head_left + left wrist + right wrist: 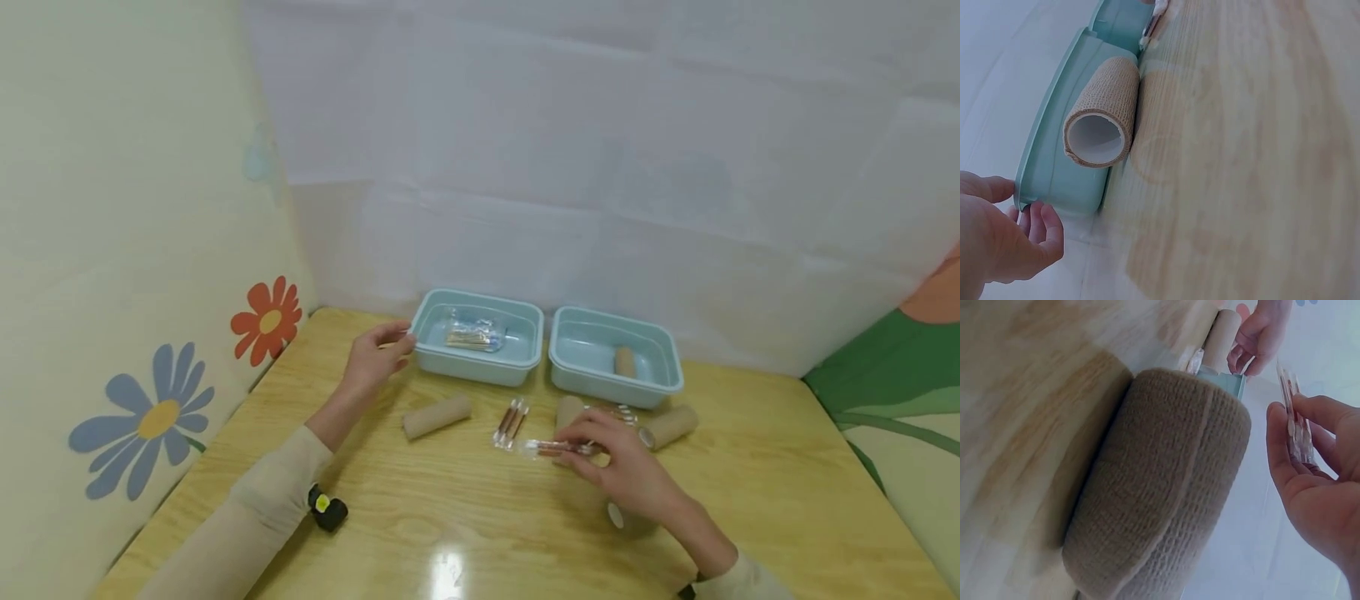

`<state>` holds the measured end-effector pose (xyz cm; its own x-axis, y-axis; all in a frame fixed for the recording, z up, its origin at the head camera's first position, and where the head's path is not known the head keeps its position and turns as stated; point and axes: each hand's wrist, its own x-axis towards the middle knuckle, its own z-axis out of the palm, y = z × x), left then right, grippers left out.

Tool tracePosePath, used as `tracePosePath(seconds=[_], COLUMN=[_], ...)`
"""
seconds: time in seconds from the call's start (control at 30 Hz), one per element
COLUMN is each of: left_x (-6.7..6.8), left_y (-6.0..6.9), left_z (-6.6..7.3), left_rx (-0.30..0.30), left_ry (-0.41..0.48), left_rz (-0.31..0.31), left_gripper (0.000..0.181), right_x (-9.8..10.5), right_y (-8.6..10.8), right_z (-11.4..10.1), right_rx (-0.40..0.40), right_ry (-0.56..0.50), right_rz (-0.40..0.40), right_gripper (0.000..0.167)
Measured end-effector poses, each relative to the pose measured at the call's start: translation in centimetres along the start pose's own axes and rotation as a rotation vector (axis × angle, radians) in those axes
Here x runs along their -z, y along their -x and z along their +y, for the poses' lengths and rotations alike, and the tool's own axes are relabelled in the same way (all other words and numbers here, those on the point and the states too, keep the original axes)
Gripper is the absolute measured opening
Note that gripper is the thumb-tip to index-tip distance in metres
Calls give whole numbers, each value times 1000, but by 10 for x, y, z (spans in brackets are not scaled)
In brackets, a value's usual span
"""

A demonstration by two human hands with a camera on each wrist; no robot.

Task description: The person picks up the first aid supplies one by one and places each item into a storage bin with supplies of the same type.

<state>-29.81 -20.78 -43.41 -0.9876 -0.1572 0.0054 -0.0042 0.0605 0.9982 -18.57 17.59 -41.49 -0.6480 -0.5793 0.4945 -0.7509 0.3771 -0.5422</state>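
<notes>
My left hand (378, 354) grips the left outer rim of the left light-blue plastic bin (476, 367), thumb above and fingers below in the left wrist view. Inside that bin lies a clear packet of cotton swabs (474, 337). My right hand (618, 467) pinches a clear packet of brown-stemmed swabs (1299, 428) between thumb and fingers, above the table in front of the right bin (615, 386). A similar swab packet (511, 423) lies flat between the hands. Another is partly hidden behind my right hand.
A tan bandage roll (437, 416) lies before the left bin. More rolls (671, 427) lie around my right hand, one large in the right wrist view (1154, 481). A smaller roll (625, 362) is inside the right bin. A white sheet (525, 183) hangs behind.
</notes>
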Motion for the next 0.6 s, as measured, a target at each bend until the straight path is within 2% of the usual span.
tracePosePath(seconds=[0.17, 0.37, 0.6], left_x=[-1, 0, -1], left_y=[-1, 0, 0], left_z=[-1, -1, 0], left_rx=[7, 9, 15], left_ry=[3, 4, 2], left_rz=[-4, -3, 1], left_gripper=[44, 43, 43], right_x=[2, 6, 7], right_y=[-4, -13, -28], right_z=[0, 5, 13], right_rx=[-27, -61, -5], right_ry=[15, -7, -33], right_rz=[13, -4, -24], right_gripper=[31, 27, 22])
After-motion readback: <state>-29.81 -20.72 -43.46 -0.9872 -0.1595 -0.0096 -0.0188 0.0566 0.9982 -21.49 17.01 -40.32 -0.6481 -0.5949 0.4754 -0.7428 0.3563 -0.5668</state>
